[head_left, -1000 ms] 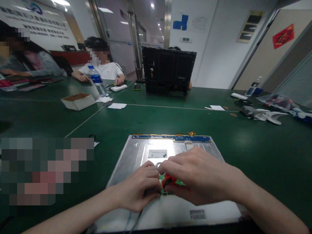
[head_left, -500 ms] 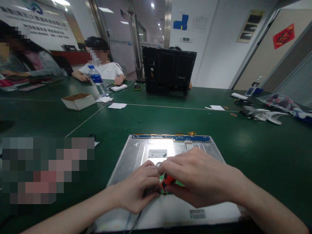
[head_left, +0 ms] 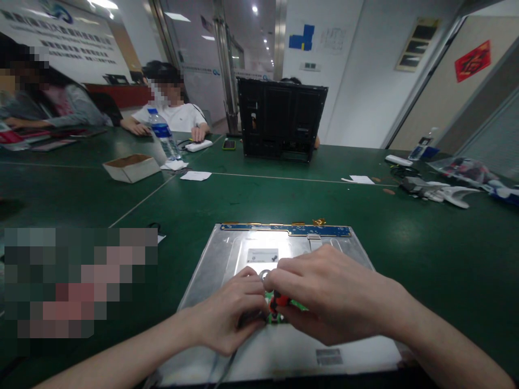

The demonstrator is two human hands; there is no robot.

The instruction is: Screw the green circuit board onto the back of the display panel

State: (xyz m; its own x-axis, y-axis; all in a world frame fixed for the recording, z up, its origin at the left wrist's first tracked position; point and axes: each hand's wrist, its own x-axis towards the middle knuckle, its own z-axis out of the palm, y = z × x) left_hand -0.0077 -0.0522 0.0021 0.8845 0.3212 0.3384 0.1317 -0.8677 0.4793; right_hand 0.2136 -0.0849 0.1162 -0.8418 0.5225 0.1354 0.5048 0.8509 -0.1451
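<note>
Red and black, the tool (head_left: 282, 300) is over the green board (head_left: 299, 304) at the middle of the metal panel (head_left: 211, 273), pinched in our right hand (head_left: 328, 296). Our left hand (head_left: 230, 314) curls left of the panel's middle; its grip we cannot tell.

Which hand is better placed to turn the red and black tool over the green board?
Probably the right hand: its fingers hold the red and black tool over the green board. The left hand is close beside it, a dark cable running out below.
</note>
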